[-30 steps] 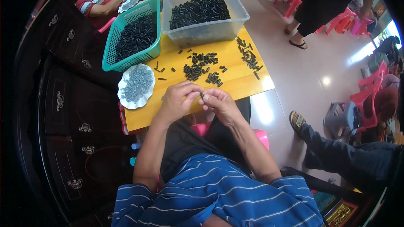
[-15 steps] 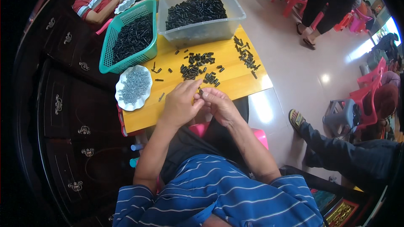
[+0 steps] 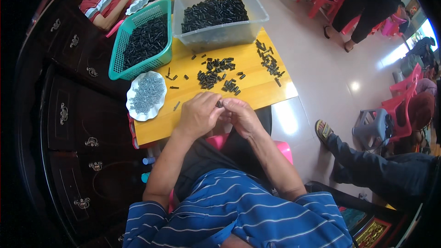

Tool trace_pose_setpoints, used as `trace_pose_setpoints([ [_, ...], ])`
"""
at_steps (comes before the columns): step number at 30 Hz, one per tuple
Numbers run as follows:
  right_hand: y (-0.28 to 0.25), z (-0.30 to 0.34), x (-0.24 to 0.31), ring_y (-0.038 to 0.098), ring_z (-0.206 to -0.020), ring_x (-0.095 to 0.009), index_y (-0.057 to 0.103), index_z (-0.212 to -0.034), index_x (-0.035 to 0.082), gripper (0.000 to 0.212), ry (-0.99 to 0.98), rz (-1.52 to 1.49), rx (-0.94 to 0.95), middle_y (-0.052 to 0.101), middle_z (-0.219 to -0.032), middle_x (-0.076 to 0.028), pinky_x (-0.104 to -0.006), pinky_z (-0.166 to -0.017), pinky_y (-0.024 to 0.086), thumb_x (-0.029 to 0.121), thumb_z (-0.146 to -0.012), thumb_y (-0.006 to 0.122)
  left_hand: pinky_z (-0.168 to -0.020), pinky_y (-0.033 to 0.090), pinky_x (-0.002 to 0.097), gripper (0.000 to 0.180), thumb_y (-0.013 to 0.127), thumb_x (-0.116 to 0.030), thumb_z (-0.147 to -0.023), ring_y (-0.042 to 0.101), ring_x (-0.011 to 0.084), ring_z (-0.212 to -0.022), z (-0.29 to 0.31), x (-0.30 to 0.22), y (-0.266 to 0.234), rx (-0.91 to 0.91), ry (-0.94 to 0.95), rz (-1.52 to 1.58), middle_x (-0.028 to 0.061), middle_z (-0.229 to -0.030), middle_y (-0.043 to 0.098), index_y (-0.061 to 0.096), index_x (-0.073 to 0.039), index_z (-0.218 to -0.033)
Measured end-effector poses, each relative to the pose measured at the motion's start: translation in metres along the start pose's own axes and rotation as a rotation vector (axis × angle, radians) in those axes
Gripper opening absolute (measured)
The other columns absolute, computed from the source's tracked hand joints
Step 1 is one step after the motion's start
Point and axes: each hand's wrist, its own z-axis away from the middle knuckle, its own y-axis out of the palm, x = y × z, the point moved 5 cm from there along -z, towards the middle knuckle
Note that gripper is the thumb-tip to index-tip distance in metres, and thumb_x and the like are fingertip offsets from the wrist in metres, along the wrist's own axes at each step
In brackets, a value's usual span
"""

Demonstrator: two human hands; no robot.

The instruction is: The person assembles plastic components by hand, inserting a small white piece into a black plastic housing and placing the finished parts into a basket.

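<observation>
1. Piece (image 3: 219, 104), small and dark, sits between the two hands at the near edge of the table (image 3: 151, 132).
2. The right hand (image 3: 240, 114) pinches it between thumb and fingers; the left hand (image 3: 197, 112) curls up against it, but I cannot tell whether it grips.
3. Mostly covered by fingers, the piece shows too little to tell its long axis or which way it points.
4. Beyond the hands lies a heap of black pieces (image 3: 209, 80), their long axes running various ways.
5. Left of the left hand, one slim piece (image 3: 177, 105) lies slanted, its far end toward the right.
</observation>
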Motion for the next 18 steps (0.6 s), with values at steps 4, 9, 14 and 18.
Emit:
trace_pose_setpoints([
  [4, 0.000, -0.002, -0.002, 0.068, -0.088, -0.011, 0.070, -0.107, 0.007, 0.020, 0.009, 0.003, 0.019, 0.072, -0.098, -0.002, -0.0286, -0.082, 0.053, 0.024, -0.100, 0.064, -0.072, 0.055, 0.0408, 0.023, 0.077, -0.014, -0.080, 0.069, 0.0320, -0.085, 0.002, 0.002, -0.002, -0.007, -0.001, 0.007, 0.0120, -0.091, 0.070, 0.068, -0.005, -0.099],
  [9, 0.004, 0.003, 0.002, 0.067, -0.092, -0.013, 0.068, -0.113, 0.005, 0.024, 0.003, 0.028, -0.017, 0.072, -0.103, -0.003, -0.0287, -0.084, 0.052, 0.024, -0.102, 0.060, -0.071, 0.055, 0.0407, 0.025, 0.076, -0.014, -0.080, 0.069, 0.0316, -0.084, 0.002, 0.002, -0.002, -0.021, -0.021, 0.024, 0.0123, -0.092, 0.070, 0.067, -0.005, -0.102],
  [14, 0.007, 0.004, 0.006, 0.067, -0.093, -0.014, 0.068, -0.113, 0.005, 0.024, -0.008, 0.095, -0.032, 0.072, -0.104, -0.004, -0.0285, -0.085, 0.051, 0.024, -0.101, 0.062, -0.065, 0.053, 0.0365, 0.032, 0.070, -0.006, -0.086, 0.069, 0.0239, -0.074, 0.008, 0.019, -0.014, -0.063, -0.269, 0.208, 0.0140, -0.089, 0.068, 0.066, -0.004, -0.117],
  [18, 0.002, 0.006, 0.016, 0.065, -0.089, -0.014, 0.067, -0.107, 0.006, 0.019, -0.088, 0.155, -0.148, 0.072, -0.103, -0.006, -0.0270, -0.084, 0.050, 0.024, -0.101, 0.063, -0.076, 0.055, 0.0447, 0.026, 0.057, -0.015, -0.094, 0.070, 0.0383, -0.086, 0.027, 0.042, -0.015, 0.243, -0.482, 0.267, 0.0217, -0.098, 0.072, 0.071, -0.004, -0.113],
])
